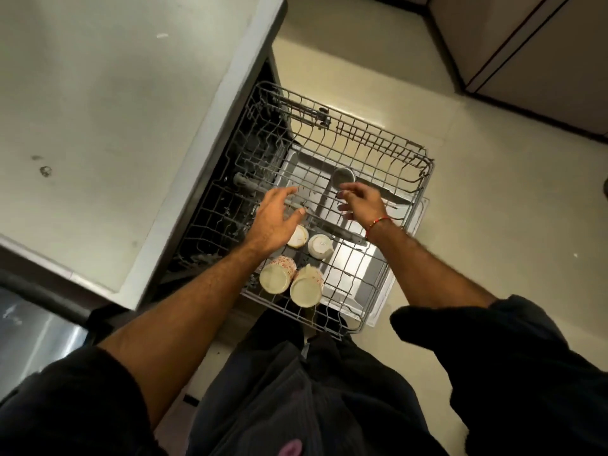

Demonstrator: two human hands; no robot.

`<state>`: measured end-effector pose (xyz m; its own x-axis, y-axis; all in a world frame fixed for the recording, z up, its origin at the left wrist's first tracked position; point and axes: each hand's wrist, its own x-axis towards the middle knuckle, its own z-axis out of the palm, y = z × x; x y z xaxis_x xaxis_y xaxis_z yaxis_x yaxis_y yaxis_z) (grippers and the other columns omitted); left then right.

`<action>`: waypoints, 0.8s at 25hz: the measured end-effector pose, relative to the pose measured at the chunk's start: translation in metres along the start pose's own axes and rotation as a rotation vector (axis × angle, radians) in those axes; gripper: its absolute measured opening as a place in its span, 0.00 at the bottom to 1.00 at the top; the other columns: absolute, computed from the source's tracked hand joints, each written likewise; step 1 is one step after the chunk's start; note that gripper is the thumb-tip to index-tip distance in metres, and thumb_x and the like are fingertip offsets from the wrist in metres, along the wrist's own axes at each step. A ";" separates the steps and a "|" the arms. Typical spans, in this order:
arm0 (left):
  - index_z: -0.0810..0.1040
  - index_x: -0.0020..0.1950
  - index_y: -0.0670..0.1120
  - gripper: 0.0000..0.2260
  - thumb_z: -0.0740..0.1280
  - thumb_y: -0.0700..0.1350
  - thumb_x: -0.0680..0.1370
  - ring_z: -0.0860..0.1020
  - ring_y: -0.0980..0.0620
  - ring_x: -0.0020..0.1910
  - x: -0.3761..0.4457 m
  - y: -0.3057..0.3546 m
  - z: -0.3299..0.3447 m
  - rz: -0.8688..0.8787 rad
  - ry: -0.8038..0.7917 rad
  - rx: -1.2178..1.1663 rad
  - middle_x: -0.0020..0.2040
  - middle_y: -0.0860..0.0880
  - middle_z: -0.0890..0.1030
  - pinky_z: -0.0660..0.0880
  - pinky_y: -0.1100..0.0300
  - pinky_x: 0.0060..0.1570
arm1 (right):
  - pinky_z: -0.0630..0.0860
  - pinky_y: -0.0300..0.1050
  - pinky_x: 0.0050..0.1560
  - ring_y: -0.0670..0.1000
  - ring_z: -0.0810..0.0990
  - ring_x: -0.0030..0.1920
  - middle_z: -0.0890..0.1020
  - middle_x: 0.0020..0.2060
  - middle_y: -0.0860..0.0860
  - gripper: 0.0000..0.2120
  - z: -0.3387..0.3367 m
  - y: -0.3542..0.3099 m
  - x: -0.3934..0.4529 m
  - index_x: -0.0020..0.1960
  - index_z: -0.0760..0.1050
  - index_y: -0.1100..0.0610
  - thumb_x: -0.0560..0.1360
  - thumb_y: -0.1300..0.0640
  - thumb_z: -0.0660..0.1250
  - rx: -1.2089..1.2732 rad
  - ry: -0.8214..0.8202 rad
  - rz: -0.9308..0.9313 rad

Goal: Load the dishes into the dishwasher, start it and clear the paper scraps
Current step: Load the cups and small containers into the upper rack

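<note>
Rack (pixel 408 205), upper, drawn out over the open dishwasher door (pixel 358 255). Contents: four cups (pixel 306 286) upturned at its near edge; one steel cup (pixel 343 178) toward the far edge. Right hand (pixel 362 207): fingers bent just beside the steel cup, contact uncertain. Left hand (pixel 279 222): fingers spread, hovering over the wires, holding nothing. Advice: seat the steel cup mouth-down between tines, clear of its neighbours.
</note>
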<state>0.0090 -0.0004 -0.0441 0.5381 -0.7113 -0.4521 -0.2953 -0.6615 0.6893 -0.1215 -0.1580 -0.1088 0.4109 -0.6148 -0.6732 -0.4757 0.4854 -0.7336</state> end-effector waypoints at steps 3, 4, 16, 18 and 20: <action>0.72 0.72 0.46 0.21 0.70 0.42 0.79 0.75 0.50 0.64 -0.040 -0.006 -0.011 0.056 0.177 -0.046 0.70 0.48 0.69 0.75 0.52 0.66 | 0.76 0.42 0.34 0.49 0.79 0.35 0.83 0.44 0.53 0.10 0.044 -0.013 -0.045 0.58 0.78 0.61 0.81 0.64 0.61 -0.003 -0.172 -0.111; 0.73 0.71 0.44 0.21 0.70 0.40 0.79 0.76 0.50 0.62 -0.055 -0.012 -0.016 0.078 0.249 -0.052 0.68 0.47 0.70 0.76 0.53 0.64 | 0.75 0.40 0.33 0.49 0.78 0.34 0.83 0.43 0.53 0.10 0.061 -0.017 -0.060 0.58 0.78 0.62 0.81 0.65 0.61 -0.030 -0.238 -0.153; 0.71 0.72 0.40 0.23 0.72 0.37 0.77 0.79 0.48 0.59 -0.294 -0.142 -0.099 -0.060 0.998 -0.074 0.69 0.42 0.71 0.78 0.59 0.60 | 0.82 0.56 0.49 0.56 0.85 0.50 0.85 0.50 0.58 0.09 0.286 -0.011 -0.266 0.54 0.81 0.53 0.78 0.62 0.65 -0.369 -0.986 -0.433; 0.71 0.72 0.41 0.24 0.72 0.39 0.77 0.79 0.50 0.58 -0.335 -0.165 -0.106 -0.110 1.084 -0.083 0.69 0.43 0.71 0.78 0.60 0.60 | 0.82 0.58 0.50 0.58 0.84 0.51 0.84 0.51 0.59 0.09 0.318 0.002 -0.300 0.55 0.80 0.52 0.79 0.63 0.65 -0.414 -1.082 -0.429; 0.71 0.72 0.42 0.24 0.72 0.39 0.77 0.78 0.50 0.59 -0.385 -0.195 -0.114 -0.191 1.187 -0.086 0.68 0.43 0.71 0.77 0.60 0.61 | 0.82 0.60 0.53 0.56 0.84 0.50 0.84 0.53 0.57 0.10 0.355 0.024 -0.343 0.54 0.80 0.50 0.79 0.62 0.65 -0.470 -1.184 -0.420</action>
<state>-0.0508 0.4293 0.0603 0.9714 0.0880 0.2207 -0.1028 -0.6819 0.7242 0.0015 0.2855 0.0716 0.8984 0.3566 -0.2562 -0.2703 -0.0108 -0.9627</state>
